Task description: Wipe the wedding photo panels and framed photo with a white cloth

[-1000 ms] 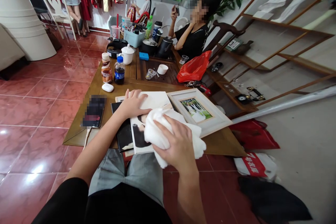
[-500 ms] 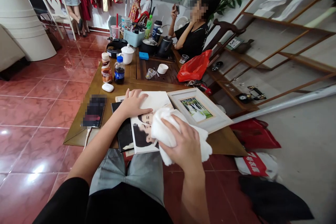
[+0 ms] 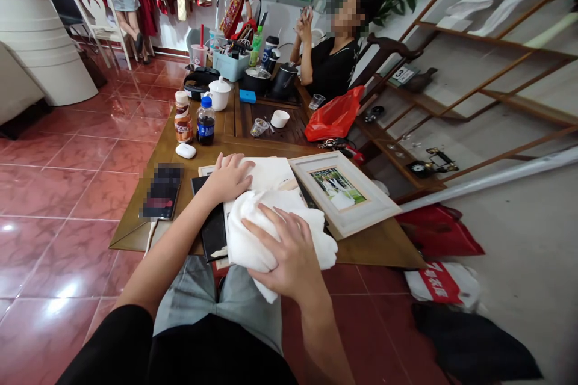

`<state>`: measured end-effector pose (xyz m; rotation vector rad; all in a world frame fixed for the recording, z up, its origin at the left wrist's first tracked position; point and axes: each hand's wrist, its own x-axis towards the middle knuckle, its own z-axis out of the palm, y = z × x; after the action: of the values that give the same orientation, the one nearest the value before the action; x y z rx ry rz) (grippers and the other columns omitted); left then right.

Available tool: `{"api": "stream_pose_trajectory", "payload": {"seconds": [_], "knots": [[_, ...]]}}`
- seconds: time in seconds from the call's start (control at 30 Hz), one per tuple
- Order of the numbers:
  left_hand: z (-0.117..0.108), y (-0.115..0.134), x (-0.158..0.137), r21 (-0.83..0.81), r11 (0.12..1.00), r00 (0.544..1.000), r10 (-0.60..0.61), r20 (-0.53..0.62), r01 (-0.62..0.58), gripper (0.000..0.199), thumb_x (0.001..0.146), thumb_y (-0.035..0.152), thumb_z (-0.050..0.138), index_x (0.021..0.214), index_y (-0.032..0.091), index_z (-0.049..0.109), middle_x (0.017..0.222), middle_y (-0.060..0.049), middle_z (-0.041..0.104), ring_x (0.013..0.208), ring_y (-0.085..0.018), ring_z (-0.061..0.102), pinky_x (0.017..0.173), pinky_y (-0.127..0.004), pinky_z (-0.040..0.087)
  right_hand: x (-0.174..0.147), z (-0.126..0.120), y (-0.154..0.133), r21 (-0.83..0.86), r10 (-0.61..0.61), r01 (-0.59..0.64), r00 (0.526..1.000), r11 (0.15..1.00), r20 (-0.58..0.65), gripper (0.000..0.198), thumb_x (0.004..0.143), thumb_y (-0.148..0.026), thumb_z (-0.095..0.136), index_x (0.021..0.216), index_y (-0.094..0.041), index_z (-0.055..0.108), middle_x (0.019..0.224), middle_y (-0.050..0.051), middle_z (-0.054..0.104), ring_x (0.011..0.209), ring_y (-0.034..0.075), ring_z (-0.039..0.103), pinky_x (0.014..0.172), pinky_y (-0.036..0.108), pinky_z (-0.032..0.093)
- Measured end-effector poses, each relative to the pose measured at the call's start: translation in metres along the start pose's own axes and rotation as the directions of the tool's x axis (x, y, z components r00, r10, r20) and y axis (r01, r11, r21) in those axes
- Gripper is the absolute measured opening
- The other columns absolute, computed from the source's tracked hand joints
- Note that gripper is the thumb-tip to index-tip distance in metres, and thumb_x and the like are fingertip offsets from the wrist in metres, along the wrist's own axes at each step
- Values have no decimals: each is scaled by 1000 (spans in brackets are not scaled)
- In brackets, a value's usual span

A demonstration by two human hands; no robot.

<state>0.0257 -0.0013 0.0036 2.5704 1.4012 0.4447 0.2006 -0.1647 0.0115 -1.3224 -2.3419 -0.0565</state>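
A white cloth (image 3: 246, 246), thick, soft-looking and loosely bunched into rounded folds, is spread over the near part of a pale picture board (image 3: 271, 173) on the wooden table (image 3: 383, 246), with one corner hanging past the board's near edge. The cloth is covered by the right hand (image 3: 286, 246), fingers spread and slightly bent; whether any fold is gripped cannot be told. The board's far left area is touched by the left hand (image 3: 230, 179), fingers parted, nothing held.
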Motion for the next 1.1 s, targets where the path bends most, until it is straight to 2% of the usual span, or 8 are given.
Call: {"api": "stream_pose_trajectory", "payload": {"seconds": [0.17,0.3,0.47,0.67,0.83,0.97,1.1], "knots": [[1,-2,0,1,1000,1000,-1,-18,1,44,96,30,43,139,24,54,151,-12,47,145,-30,37,124,-62,16,1,-1,15,-47,66,-66,998,997,4,68,81,-48,72,145,-34,56,153,10,48,133,36,48,112,54,33],[2,-2,0,5,1000,1000,8,-22,-8,44,95,30,43,138,23,55,149,-14,48,143,-32,39,123,-64,16,10,-2,38,-91,127,-124,991,988,36,65,87,-54,66,147,-34,53,155,10,46,133,35,49,109,53,38],[1,0,0,17,1000,1000,12,-14,-12,45,96,30,43,138,23,55,151,-14,47,143,-32,38,124,-64,16,41,3,79,-133,156,-143,983,981,93,60,97,-55,51,153,-33,45,156,12,42,136,36,46,108,54,39],[-2,2,-1,25,1000,1000,12,4,-12,44,96,31,42,137,21,56,151,-16,47,143,-34,39,123,-66,15,84,11,117,-94,137,-125,981,988,135,62,98,-54,52,153,-27,46,157,15,41,139,36,43,110,55,38],[-4,3,-2,28,1000,1000,-3,3,3,42,97,32,42,135,20,57,151,-15,47,144,-32,39,124,-64,16,86,10,117,-85,21,-11,992,996,128,58,93,-50,63,145,-25,57,156,13,45,139,34,43,112,51,36],[-3,3,-2,18,1000,1000,-11,12,11,45,99,32,42,141,19,54,152,-16,46,145,-32,37,125,-63,14,61,2,106,-39,-112,117,985,992,128,58,87,-43,69,142,-24,60,155,14,47,137,35,45,112,53,35],[0,1,-1,-4,1000,1000,-9,-15,9,44,98,29,44,140,23,55,152,-14,47,144,-32,37,125,-63,14,29,-9,92,75,-274,266,951,961,145,67,78,-36,72,143,-28,59,156,13,45,137,38,43,112,58,32]]}}
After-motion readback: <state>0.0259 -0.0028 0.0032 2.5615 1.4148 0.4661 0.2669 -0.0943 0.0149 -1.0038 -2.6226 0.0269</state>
